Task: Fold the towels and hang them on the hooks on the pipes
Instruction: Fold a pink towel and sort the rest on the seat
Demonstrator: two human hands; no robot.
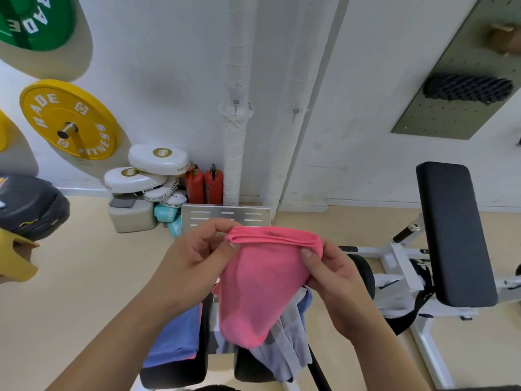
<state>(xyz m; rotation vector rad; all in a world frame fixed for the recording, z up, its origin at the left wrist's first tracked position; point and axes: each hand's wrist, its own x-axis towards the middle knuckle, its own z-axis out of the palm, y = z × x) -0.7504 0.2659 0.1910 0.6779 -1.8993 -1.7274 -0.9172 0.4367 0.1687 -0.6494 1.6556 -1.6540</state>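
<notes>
One pink towel (259, 286), folded, held up at centre above the near bench (174, 371). Left hand (197, 249) pinches the top left corner between thumb and fingers; right hand (335, 277) pinches the top right corner the same way. Two more towels lie beneath: blue towel (174, 334) left, grey towel (290, 351) right. Far wall: left pipe (234, 153) and right pipe (284, 153), with left hook (236, 104) and right hook (295, 112).

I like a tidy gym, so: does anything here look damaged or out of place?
The white wrapping on the left pipe is torn and bunched around its hook. A grey towel hangs crumpled off the bench edge, unfolded. Nothing else stands out.
</notes>
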